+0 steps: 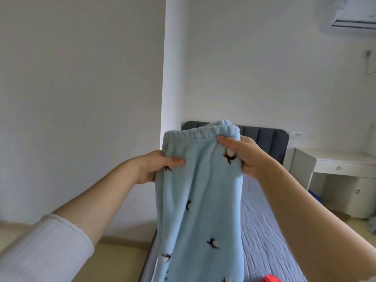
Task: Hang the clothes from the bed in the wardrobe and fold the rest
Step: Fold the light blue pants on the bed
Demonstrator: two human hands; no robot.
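Both hands are holding up a pair of light blue fleece trousers [200, 192] in front of the camera, above the bed [262, 231]. The left hand [151, 166] is pinching the left side of the garment just below the elastic waistband, thumb lying across the front of the fabric and fingers hidden behind it. The right hand [243, 154] is gripping the right side at the waistband, thumb on the front and fingers wrapped behind. The hands are sitting apart, one at each edge of the waistband, the right a little higher than the left. The trousers are hanging downward from this grip, legs falling out of view at the bottom edge; the fabric is showing a scattered dark-and-white print. A white ribbed sleeve [42, 249] is covering the left forearm near the elbow. The bed is carrying a grey quilted cover and a dark padded headboard [264, 137]. A red item [271, 278] is lying on the cover at the bottom edge, too cropped to identify. A white desk [333, 163] is standing right of the headboard, and an air conditioner [356, 15] is hanging at top right.
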